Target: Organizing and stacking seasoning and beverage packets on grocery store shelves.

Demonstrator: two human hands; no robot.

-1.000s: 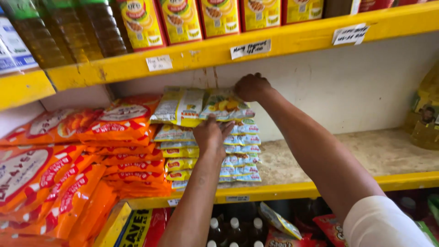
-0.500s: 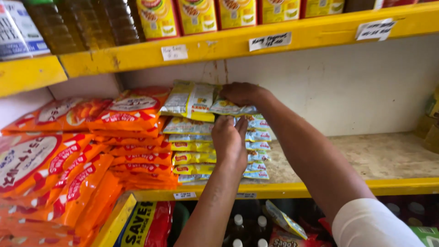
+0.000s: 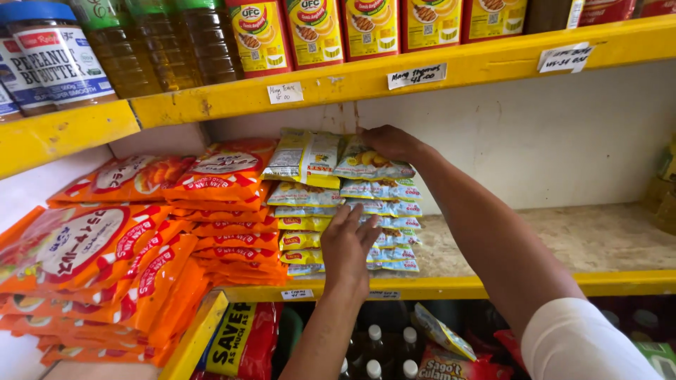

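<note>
Head view, yellow shelf (image 3: 493,285). Item 1: stack of small yellow and blue packets (image 3: 338,211), middle shelf, just beside the stack of orange packets (image 3: 218,211). Left hand (image 3: 348,246): fingers spread flat against the stack's front, gripping nothing. Right hand (image 3: 387,143): fingers curled over the back edge of the top packet (image 3: 370,163); how firmly it grips, cannot tell. Above: oil bottles (image 3: 165,42), red and yellow sauce pouches (image 3: 313,28).
</note>
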